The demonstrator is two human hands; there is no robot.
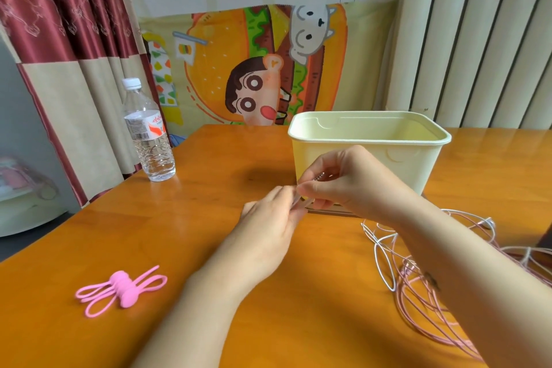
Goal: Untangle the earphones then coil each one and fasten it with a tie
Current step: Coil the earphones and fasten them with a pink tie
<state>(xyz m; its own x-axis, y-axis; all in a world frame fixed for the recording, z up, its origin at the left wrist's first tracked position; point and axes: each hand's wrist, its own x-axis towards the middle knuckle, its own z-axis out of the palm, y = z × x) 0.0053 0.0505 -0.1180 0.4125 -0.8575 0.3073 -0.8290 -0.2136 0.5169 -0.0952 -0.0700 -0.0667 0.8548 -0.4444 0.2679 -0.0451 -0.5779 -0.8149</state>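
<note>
Centre frame, the right hand (343,185) pinches the plug (319,177) in a tight grip, likely to draw it from the earphones (410,275) tangled lower right; the left hand (268,233) I cannot tell.

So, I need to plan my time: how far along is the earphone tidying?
Barely begun. Done: nothing yet; the white and pink earphone cables lie in one loose tangle on the orange wooden table, and the pink silicone ties sit bundled, untouched. In hand: the right hand pinches a thin cable end, left hand against it. Left: separating, coiling and tying each.
</note>
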